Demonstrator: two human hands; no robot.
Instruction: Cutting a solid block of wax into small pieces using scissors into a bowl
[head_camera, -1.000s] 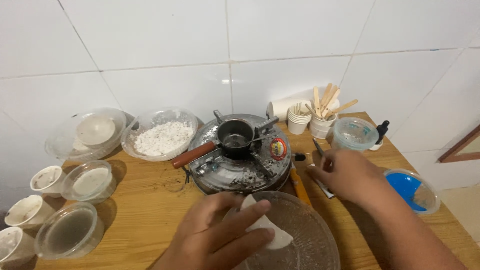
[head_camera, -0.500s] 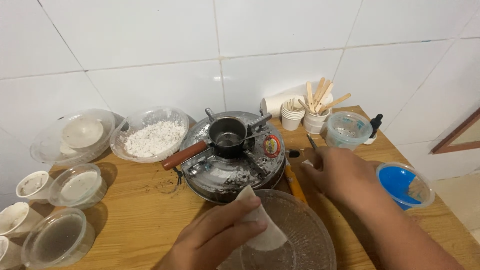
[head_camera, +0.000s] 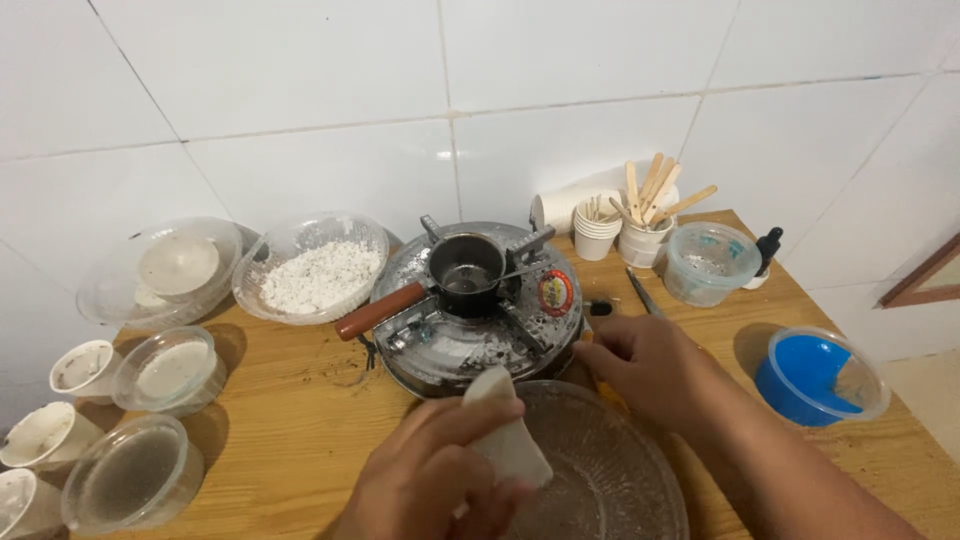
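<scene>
My left hand (head_camera: 430, 480), at 6 o'clock, has its grip clamped on a small white paper cup (head_camera: 508, 440), tilted over the clear ribbed glass plate (head_camera: 620, 480) on the wooden worktop (head_camera: 290, 420). My right hand (head_camera: 645, 365) rests at the plate's 1 o'clock edge, beside the round metal burner (head_camera: 475, 330); grip state: cannot tell.

One label shows: a round sticker (head_camera: 555, 292) on the right side of the metal stove (head_camera: 470, 340), which stands at the middle of the desk (head_camera: 290, 440) towards its back edge. The sticker is red around its rim, with a yellow and pale centre and dark marks too small to make out. It lies flat on the stove's top plate, just right of the small dark pot (head_camera: 466, 272). No packages, signs or screens are in view.
</scene>
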